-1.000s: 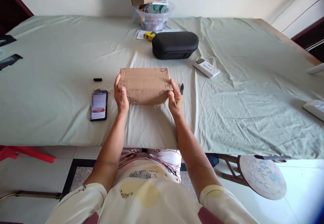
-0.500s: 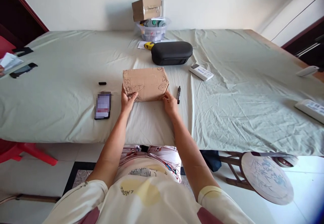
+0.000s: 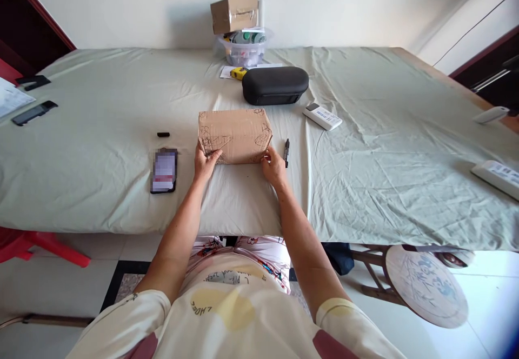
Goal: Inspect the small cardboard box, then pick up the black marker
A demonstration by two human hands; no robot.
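Between my two hands is a brown cardboard box with dark pen drawings at the corners of its top face. My left hand grips its near left corner, the thumb lying over the top edge. At the near right corner, my right hand is closed on the box, with some fingers hidden behind it. Just right of that hand lies a black marker pen without its cap. A black pen cap rests to the left of the box, above a phone with a blurred screen.
A black hard case sits behind the box, with a yellow tape measure beside it. Farther back, a plastic tub bears another cardboard box. White devices lie to the right, another phone at far left.
The box has shifted very slightly to the right in view, both hands still on it. Papers at the far left have moved, and the hand at their edge is out of view.
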